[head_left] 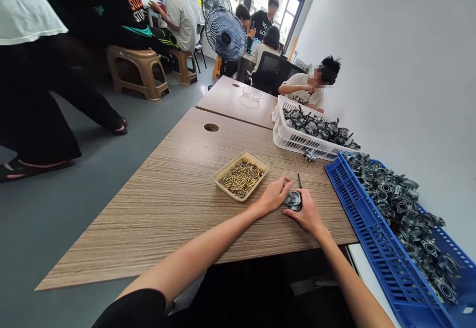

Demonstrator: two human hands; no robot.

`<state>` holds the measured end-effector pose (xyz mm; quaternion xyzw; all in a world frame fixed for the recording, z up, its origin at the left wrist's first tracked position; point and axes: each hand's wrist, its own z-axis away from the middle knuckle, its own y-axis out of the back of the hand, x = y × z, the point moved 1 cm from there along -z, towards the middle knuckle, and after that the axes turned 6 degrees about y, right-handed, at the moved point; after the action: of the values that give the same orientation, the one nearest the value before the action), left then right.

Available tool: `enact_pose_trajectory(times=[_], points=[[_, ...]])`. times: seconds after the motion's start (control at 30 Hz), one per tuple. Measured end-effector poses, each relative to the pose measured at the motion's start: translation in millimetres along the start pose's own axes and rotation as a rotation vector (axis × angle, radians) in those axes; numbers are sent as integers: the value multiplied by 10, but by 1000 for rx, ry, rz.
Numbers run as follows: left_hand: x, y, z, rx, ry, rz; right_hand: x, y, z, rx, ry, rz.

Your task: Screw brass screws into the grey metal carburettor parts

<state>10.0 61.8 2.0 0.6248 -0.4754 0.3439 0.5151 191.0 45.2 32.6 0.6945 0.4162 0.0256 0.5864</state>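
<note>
My right hand point(308, 212) is wrapped around a metal carburetor body point(293, 200), holding it low over the table with its round open side up. A small brass-coloured spot shows inside it. At the carburetor's left edge is my left hand point(274, 195), its fingers bent and pressed together. Whatever those fingertips pinch, if anything, is hidden. Just beyond the right hand a thin dark rod point(299, 181) sticks out; I cannot tell if it is a tool. To the left of the hands, a cream tray point(220, 174) holds many small brass-coloured pins or jets point(243, 178).
A blue crate point(366, 219) of metal carburetor bodies stands at the right. Behind it is a white crate point(297, 139) of similar parts with black tubes, and a loose metal part point(310, 155) lies beside it. Across the table a person point(297, 87) works; others sit farther back near fans point(226, 35).
</note>
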Motion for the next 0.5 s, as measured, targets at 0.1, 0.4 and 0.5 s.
enact_pose_trajectory(times=[0.1,0.4,0.5], points=[[-6,1,8,-10,-12,-16,-19,83,61,49,14,8],[23,16,22,-15,-20,-48,67,1288,703,355,-80,311],[16,14,25,-21,-6,-48,93,1864,1092,462,-171,511]])
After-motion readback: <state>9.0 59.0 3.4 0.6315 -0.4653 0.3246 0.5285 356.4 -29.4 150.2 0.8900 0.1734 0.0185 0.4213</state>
